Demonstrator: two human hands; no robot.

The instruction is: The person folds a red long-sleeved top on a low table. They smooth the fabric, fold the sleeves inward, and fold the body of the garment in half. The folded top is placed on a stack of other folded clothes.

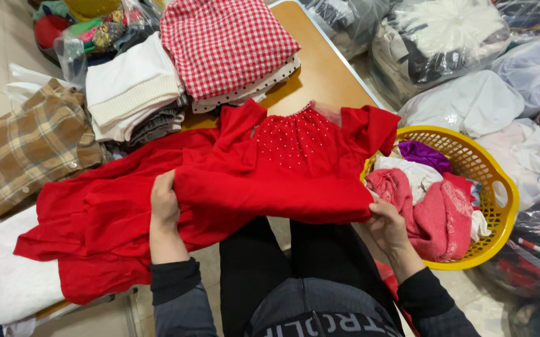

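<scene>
Red dress [270, 168] spread across counter [320, 68], long axis left-right, bodice far, near folded edge gripped at both ends. Left hand [164, 206] clamped on left end; right hand [385, 224] pinched on right end, beside yellow basket [501, 187].

The red dress [232, 181] hides most of the wooden table [320, 68] and both hands' fingertips.

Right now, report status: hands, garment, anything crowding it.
Left hand and right hand both grip the red dress at its folded edge. Dress spread over the table. Yellow basket sits close right.
</scene>
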